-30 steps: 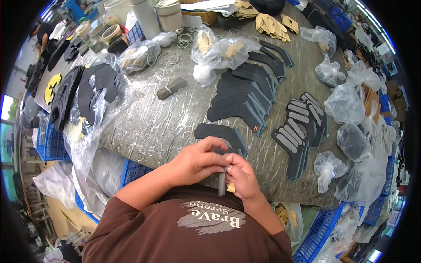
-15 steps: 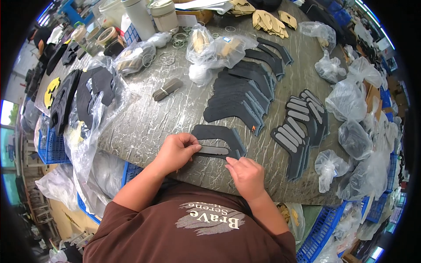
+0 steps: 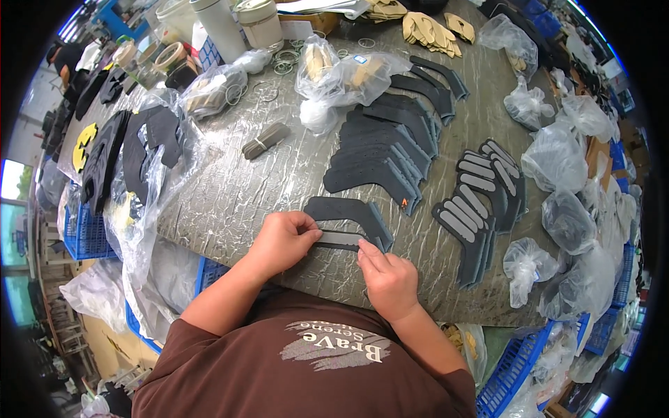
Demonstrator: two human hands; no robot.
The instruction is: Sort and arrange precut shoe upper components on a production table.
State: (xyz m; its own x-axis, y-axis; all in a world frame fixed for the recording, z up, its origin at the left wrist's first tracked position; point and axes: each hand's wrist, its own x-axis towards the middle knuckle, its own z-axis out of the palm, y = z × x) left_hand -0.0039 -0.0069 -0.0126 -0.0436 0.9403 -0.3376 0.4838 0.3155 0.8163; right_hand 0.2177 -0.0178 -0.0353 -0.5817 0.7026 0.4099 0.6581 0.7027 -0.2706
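Observation:
An angled black cut piece [image 3: 345, 208] with a blue-grey edge lies flat on the table in front of me. Across its near part runs a grey strip [image 3: 339, 238] with a rounded end. My left hand [image 3: 284, 242] pinches the strip's left end between thumb and fingers. At the other end, my right hand [image 3: 388, 276] is closed, its fingertips pressed together on the strip's tip. Beyond my hands lies a row of overlapping angled black pieces [image 3: 362, 174]. To the right are similar pieces bearing several grey strips [image 3: 463, 212] side by side.
A banded bundle of strips [image 3: 266, 141] lies left of the black row. Clear bags [image 3: 348, 76] of tan pieces, jars and a white bottle [image 3: 221, 31] stand farther back. Plastic bags [image 3: 557, 160] crowd the right edge; a blue crate [image 3: 512, 369] sits below the table.
My right hand has shifted slightly up and left, and its fingertips now meet the right end of the grey strip. My left hand has stayed nearly still.

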